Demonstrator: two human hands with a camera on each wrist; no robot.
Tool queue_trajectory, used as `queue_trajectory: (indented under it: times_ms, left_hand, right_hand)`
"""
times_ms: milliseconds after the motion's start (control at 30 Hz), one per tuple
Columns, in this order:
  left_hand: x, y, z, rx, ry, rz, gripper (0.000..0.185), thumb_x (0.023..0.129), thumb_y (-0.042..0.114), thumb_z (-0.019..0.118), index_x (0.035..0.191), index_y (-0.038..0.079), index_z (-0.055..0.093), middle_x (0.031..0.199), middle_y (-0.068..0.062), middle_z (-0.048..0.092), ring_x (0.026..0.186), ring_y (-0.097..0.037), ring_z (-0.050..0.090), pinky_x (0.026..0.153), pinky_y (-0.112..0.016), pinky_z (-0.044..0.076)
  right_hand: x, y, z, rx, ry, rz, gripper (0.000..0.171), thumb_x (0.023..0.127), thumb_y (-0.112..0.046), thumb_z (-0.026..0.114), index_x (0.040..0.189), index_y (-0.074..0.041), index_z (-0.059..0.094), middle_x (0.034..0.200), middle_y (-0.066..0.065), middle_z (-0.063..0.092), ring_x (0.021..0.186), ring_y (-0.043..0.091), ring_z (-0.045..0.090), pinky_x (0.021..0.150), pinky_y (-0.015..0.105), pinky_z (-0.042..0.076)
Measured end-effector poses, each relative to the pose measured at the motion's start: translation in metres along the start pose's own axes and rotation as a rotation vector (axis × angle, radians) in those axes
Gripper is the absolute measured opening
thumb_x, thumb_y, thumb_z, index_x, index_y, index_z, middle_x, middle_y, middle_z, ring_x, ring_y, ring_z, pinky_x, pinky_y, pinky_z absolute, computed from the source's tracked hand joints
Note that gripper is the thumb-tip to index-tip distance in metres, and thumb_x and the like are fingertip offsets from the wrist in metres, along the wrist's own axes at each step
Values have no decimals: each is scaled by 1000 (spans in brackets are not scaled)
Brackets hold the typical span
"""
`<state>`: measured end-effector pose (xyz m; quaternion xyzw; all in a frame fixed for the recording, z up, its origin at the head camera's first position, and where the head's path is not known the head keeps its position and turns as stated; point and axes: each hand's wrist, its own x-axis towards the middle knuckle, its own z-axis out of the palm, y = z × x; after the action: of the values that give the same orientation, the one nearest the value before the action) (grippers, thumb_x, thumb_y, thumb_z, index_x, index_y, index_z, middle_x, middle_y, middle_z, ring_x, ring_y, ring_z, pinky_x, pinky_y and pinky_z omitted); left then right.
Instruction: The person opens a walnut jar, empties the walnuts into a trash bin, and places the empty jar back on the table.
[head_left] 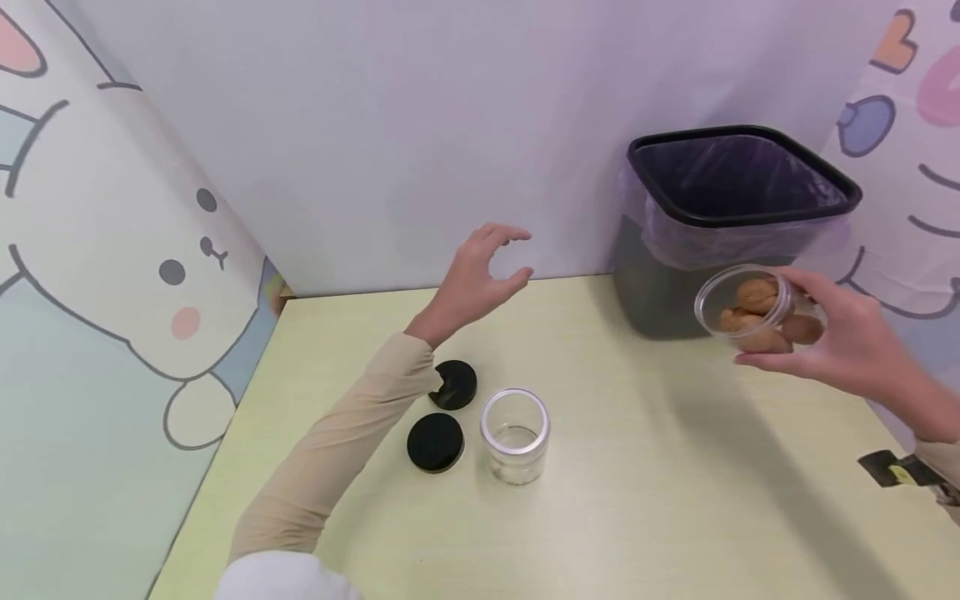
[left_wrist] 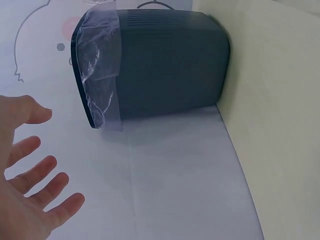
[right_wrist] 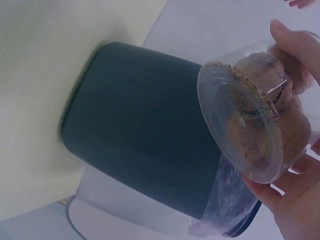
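Observation:
My right hand (head_left: 855, 333) grips a clear plastic jar (head_left: 712, 304) by its side, tilted with its mouth toward the left. Several walnuts (head_left: 757, 296) lie inside it. In the right wrist view, brown crumbs line the bottom edge of the jar (right_wrist: 240, 122). The jar is in front of the dark trash bin (head_left: 660, 283), below its rim. My left hand (head_left: 480, 271) hovers over the back of the table, fingers and thumb spread apart with nothing between them. In the left wrist view that hand (left_wrist: 30, 175) also holds nothing.
An uncapped clear jar (head_left: 515, 437) stands upright on the table (head_left: 615, 517). Two black lids (head_left: 435, 442) lie to its left, one partly behind my sleeve. The bin has a clear liner folded over its black rim (head_left: 750, 221). A pale wall (head_left: 375, 167) borders the back.

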<state>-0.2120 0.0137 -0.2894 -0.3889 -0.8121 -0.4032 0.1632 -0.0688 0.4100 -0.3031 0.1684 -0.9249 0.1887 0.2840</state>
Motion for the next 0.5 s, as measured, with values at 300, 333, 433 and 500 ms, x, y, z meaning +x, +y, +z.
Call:
queue_trajectory:
  times_ms: [300,333,433,500]
  left_hand:
    - [22,19,8,-39,13,50,36,84,17,69,118,10,62,117,1,59,103,-13,50,88,-24,40]
    - [24,21,10,-45,14,51,36,84,18,69,119,10,62,117,1,58,104,-13,50,88,-24,40]
    - [32,26,16,-80,21,49,36,84,17,70,119,10,62,118,1,58,104,-11,50,87,-23,40]
    - [38,31,23,-120,28,42,37,84,16,70,119,10,62,118,1,58,104,-10,51,85,-23,41]
  right_hand:
    - [4,7,-18,-59,-44,24,109,28,-23,97,125,-1,54,94,-4,57,76,-14,37,60,19,33]
    - [5,7,-20,-63,-51,30,109,28,-23,97,126,-1,54,94,1,58,77,-15,36,60,19,33]
    - [7,9,-26,-84,-71,32,110,29,-24,97,126,1,53,95,11,60,79,-15,35,60,17,32]
    - [9,10,-30,-103,-77,32,111,28,-25,97,126,1,52,96,14,60,80,-11,37,59,16,32]
